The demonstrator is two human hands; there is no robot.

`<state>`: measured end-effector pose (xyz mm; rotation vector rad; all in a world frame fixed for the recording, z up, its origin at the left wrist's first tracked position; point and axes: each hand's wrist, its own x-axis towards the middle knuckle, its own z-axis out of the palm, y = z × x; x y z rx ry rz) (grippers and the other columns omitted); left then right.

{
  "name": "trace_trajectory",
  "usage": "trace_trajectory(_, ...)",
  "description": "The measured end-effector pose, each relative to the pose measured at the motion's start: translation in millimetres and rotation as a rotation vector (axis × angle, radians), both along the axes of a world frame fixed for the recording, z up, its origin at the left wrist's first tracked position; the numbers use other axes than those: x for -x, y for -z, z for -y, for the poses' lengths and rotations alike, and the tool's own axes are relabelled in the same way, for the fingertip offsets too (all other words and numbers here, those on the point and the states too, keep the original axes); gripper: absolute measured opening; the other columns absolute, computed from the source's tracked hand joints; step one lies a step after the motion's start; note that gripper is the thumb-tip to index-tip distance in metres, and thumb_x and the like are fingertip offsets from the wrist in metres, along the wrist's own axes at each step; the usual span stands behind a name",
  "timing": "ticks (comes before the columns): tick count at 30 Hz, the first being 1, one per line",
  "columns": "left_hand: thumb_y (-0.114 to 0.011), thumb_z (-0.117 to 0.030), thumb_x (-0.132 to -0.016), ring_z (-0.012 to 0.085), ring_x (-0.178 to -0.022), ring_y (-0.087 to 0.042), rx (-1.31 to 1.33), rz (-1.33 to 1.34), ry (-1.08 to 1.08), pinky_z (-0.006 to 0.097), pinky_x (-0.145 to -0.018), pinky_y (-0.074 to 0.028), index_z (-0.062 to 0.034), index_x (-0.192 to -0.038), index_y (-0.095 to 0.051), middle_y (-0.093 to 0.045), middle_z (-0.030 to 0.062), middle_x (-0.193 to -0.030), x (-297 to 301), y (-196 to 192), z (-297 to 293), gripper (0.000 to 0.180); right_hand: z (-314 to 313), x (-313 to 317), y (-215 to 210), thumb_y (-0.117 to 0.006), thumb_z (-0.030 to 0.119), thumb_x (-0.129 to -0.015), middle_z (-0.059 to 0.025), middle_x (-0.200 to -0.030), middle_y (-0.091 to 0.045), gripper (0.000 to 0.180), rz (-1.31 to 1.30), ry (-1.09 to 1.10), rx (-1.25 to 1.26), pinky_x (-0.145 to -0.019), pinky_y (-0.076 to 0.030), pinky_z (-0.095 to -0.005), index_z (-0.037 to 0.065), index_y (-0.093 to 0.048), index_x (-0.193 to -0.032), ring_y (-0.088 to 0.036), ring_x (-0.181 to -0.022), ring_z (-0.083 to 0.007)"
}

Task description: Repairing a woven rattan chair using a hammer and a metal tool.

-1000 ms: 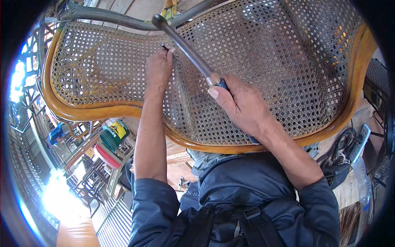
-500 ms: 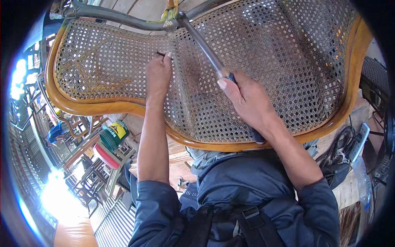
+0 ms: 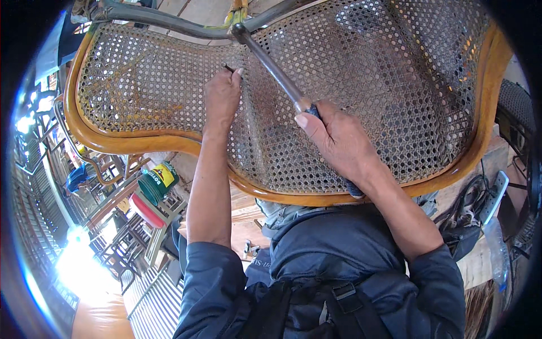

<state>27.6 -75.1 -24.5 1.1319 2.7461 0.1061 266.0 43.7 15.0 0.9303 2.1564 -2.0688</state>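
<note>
1. Far left, below the work: a green can [image 3: 158, 182] with a yellow label sits on a wooden stand, with stacked chair frames [image 3: 113, 226] around it, well apart from both hands.
2. Woven cane seat panel [image 3: 350, 96] in a curved orange-brown wooden frame [image 3: 141, 144] fills the upper view, held in front of the person above the lap.
3. Left hand [image 3: 221, 99] rests on the cane weave left of centre, fingers pinched on a small dark pin-like piece [image 3: 228, 68] at the fingertips; what it is exactly is too small to tell.
4. Hammer [image 3: 271, 65] runs diagonally from upper centre down to the right; its metal head lies near the top edge of the panel, just right of the left hand.
5. Right hand [image 3: 339, 141] is clenched around the hammer's dark handle, thumb laid along the shaft.
6. Right edge: dark cables [image 3: 471, 198] and a clear plastic bottle [image 3: 497, 254] lie on a surface below the frame.
</note>
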Motion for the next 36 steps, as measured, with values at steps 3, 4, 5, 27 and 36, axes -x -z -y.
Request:
trace_trajectory(3, -0.058, -0.03, -0.089, 0.0428, -0.073, -0.06, -0.003, 0.002, -0.003, 0.049, -0.065, -0.046, 0.0021, -0.075, -0.059, -0.061, 0.0252, -0.075, 0.9, 2.1, 0.0, 0.035, 0.8, 1.6, 0.1, -0.051, 0.038, -0.094, -0.0248, -0.07, -0.06, 0.042, 0.005, -0.008, 0.026, -0.062, -0.048, -0.0458, -0.004, -0.054, -0.087, -0.063, -0.067, -0.0396)
trace_trajectory(4, -0.058, -0.03, -0.089, 0.0425, -0.073, -0.06, -0.008, 0.002, 0.006, 0.049, -0.065, -0.046, 0.0019, -0.075, -0.059, -0.061, 0.0248, -0.075, 1.9, 3.3, 1.0, 0.035, 1.5, 2.0, 0.3, -0.051, 0.038, -0.093, -0.0247, -0.07, -0.06, 0.042, -0.007, -0.008, 0.009, -0.062, -0.048, -0.046, -0.004, -0.054, -0.087, -0.063, -0.067, -0.0395)
trace_trajectory(5, -0.058, -0.03, -0.089, 0.0425, -0.073, -0.06, -0.007, 0.003, 0.005, 0.049, -0.065, -0.046, 0.0019, -0.075, -0.059, -0.061, 0.0248, -0.075, 0.9, 2.9, 0.2, 0.035, 1.4, 2.4, 0.4, -0.051, 0.038, -0.093, -0.0247, -0.07, -0.06, 0.042, -0.005, -0.008, 0.01, -0.062, -0.048, -0.046, -0.004, -0.054, -0.087, -0.063, -0.067, -0.0395)
trace_trajectory(27, -0.058, -0.032, -0.088, 0.042, -0.072, -0.061, 0.036, -0.025, 0.028, 0.048, -0.064, -0.047, -0.0005, -0.077, -0.062, -0.062, 0.0231, -0.075, -1.0, 2.0, -1.0, 0.034, -2.2, 10.0, 1.9, -0.052, 0.037, -0.093, -0.0235, -0.07, -0.06, 0.04, -0.055, 0.0, 0.026, -0.061, -0.048, -0.0453, -0.003, -0.053, -0.087, -0.062, -0.067, -0.0397)
trace_trajectory(36, -0.057, -0.031, -0.089, 0.0432, -0.072, -0.059, -0.078, 0.025, 0.076, 0.05, -0.064, -0.046, -0.0019, -0.078, -0.059, -0.061, 0.0225, -0.075, 2.4, 13.1, 7.4, 0.031, 7.3, 16.5, 0.2, -0.051, 0.037, -0.094, -0.0238, -0.07, -0.06, 0.042, -0.049, -0.056, 0.036, -0.06, -0.048, -0.045, -0.004, -0.053, -0.092, -0.063, -0.066, -0.0387)
